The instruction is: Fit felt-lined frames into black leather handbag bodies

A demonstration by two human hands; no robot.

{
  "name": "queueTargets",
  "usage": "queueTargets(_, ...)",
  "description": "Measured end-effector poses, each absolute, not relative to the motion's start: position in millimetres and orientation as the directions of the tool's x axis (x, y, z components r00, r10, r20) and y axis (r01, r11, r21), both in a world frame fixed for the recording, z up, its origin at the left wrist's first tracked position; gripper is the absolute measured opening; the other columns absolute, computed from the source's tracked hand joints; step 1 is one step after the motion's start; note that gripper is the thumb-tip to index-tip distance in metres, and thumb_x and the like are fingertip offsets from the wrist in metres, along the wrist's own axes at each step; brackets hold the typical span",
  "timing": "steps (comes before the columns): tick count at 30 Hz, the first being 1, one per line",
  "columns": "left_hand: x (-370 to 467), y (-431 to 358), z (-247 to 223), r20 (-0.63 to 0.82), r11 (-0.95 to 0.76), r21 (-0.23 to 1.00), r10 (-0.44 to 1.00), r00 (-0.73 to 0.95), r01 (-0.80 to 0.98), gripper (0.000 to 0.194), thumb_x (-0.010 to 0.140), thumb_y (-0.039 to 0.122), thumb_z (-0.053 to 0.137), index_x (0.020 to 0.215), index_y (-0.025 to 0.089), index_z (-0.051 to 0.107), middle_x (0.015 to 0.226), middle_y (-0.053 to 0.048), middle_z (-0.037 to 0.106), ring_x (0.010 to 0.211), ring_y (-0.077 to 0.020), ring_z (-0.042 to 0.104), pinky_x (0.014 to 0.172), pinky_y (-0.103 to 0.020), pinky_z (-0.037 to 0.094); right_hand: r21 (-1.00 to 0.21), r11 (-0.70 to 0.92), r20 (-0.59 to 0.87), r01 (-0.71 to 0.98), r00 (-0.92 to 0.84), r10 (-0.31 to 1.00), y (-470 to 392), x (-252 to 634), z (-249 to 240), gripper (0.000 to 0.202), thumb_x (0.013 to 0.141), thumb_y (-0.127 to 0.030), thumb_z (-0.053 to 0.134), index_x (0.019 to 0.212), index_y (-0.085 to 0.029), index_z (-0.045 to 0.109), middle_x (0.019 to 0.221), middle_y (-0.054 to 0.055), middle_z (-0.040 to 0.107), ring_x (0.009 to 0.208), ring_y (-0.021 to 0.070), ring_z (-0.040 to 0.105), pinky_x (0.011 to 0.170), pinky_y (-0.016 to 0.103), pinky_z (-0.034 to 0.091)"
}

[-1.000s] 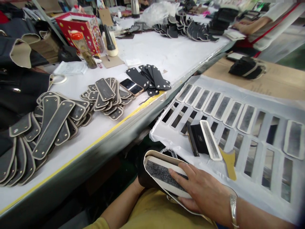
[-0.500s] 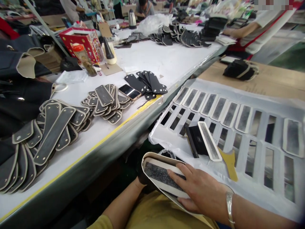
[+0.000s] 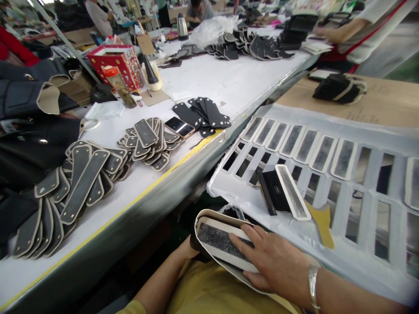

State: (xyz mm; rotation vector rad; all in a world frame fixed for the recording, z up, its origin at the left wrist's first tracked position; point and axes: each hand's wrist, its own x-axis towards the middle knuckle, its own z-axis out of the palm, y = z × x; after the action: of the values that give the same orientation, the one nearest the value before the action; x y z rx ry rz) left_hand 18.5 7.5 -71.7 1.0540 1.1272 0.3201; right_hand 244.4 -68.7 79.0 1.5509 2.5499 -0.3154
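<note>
In my lap is a cream-edged bag body (image 3: 212,214), tilted, with its narrow side facing up. A pale strip with a speckled dark grey middle (image 3: 214,237) lies along that side. My right hand (image 3: 273,257) presses over the strip and grips the bag body, fingers slightly apart and thumb lower down. My left hand (image 3: 191,249) reaches behind the bag's left end; its fingers are hidden. Just beyond, on a white slotted sheet (image 3: 225,185), lie a black wallet-like piece (image 3: 275,192), a loose white-edged grey strip (image 3: 292,192) and a yellow notched scraper-like tool (image 3: 322,222).
Grey strips (image 3: 296,140) line the sheet's far row. On the white table (image 3: 196,80) at left are heaps of dark, cream-edged straps (image 3: 85,183), a phone (image 3: 180,127) and black pieces (image 3: 209,113). A co-worker's arm (image 3: 347,31) is at far right.
The view has shifted slightly, so the straps and the sheet's things appear further right. My right hand keeps its place on the strip and bag body.
</note>
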Motion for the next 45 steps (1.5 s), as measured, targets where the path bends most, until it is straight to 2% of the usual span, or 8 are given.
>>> queueTargets(3,-14,21,-51,-0.580,0.522,0.814,0.726,0.369,0.254,0.043,0.068,0.048,0.068,0.094,0.014,0.064,0.089,-0.009,0.067,0.086,-0.0257,0.061,0.077,-0.037,0.050,-0.125,0.449,-0.230,0.885,-0.466,0.854,-68,246,80,0.068,0.070,-0.048,0.065,0.129,-0.021,0.044,0.118,0.017,0.049,0.094,0.0320,0.053,0.070,0.045,0.052)
queueTargets(6,-29,33,0,-0.504,0.456,0.854,0.845,0.178,0.251,0.053,0.080,0.058,0.045,0.106,0.014,0.058,0.099,-0.011,0.064,0.087,-0.0223,0.061,0.072,-0.034,0.051,-0.136,0.443,-0.241,0.886,-0.463,0.853,-68,245,83,0.067,0.071,-0.046,0.064,0.129,-0.021,0.044,0.118,0.017,0.049,0.094,0.0322,0.052,0.069,0.045,0.052)
queueTargets(8,-21,36,43,-0.409,0.281,0.857,0.881,0.238,0.431,0.052,0.082,0.057,0.041,0.109,0.015,0.057,0.103,-0.012,0.064,0.089,-0.0229,0.061,0.070,-0.033,0.051,-0.131,0.438,-0.251,0.889,-0.457,0.853,-69,243,86,0.066,0.071,-0.044,0.064,0.129,-0.020,0.044,0.117,0.017,0.049,0.093,0.0322,0.053,0.068,0.045,0.052)
queueTargets(13,21,32,106,-0.369,-0.317,0.364,0.814,0.448,0.876,0.029,0.083,0.040,0.045,0.080,0.019,0.064,0.079,-0.008,0.068,0.075,-0.0230,0.063,0.069,-0.032,0.043,-0.123,0.430,-0.254,0.894,-0.447,0.858,-72,242,89,0.063,0.073,-0.044,0.064,0.128,-0.019,0.046,0.115,0.017,0.050,0.092,0.0317,0.053,0.067,0.045,0.052)
queueTargets(22,32,26,89,-0.415,-0.344,0.098,0.839,0.353,0.934,0.031,0.083,0.023,0.034,0.071,0.017,0.061,0.075,-0.012,0.067,0.072,-0.0245,0.063,0.065,-0.032,0.038,-0.133,0.441,-0.231,0.888,-0.460,0.857,-69,244,89,0.064,0.071,-0.044,0.066,0.128,-0.020,0.047,0.112,0.016,0.052,0.091,0.0313,0.054,0.068,0.043,0.051)
queueTargets(26,32,31,83,-0.423,-0.337,0.175,0.823,0.380,0.925,0.026,0.079,0.023,0.039,0.061,0.017,0.058,0.066,-0.008,0.064,0.065,-0.0202,0.059,0.059,-0.028,0.034,-0.170,0.433,-0.220,0.885,-0.462,0.859,-69,247,88,0.064,0.070,-0.043,0.067,0.127,-0.021,0.048,0.115,0.016,0.051,0.092,0.0312,0.054,0.070,0.042,0.050)
queueTargets(33,20,27,72,-0.464,-0.080,0.548,0.799,0.382,0.833,0.042,0.085,0.043,0.036,0.053,0.018,0.044,0.047,0.002,0.048,0.049,-0.0125,0.050,0.050,-0.023,0.031,-0.197,0.422,-0.200,0.885,-0.458,0.866,-71,252,85,0.061,0.072,-0.044,0.065,0.126,-0.021,0.048,0.116,0.017,0.050,0.091,0.0312,0.054,0.071,0.043,0.050)
queueTargets(45,15,28,77,-0.480,-0.141,0.604,0.721,0.499,0.784,0.023,0.074,0.033,0.052,0.064,0.013,0.056,0.056,0.003,0.052,0.054,-0.0118,0.047,0.052,-0.022,0.034,-0.218,0.420,-0.181,0.881,-0.459,0.870,-72,253,84,0.065,0.069,-0.041,0.068,0.127,-0.023,0.046,0.109,0.013,0.052,0.092,0.0304,0.053,0.071,0.043,0.049)
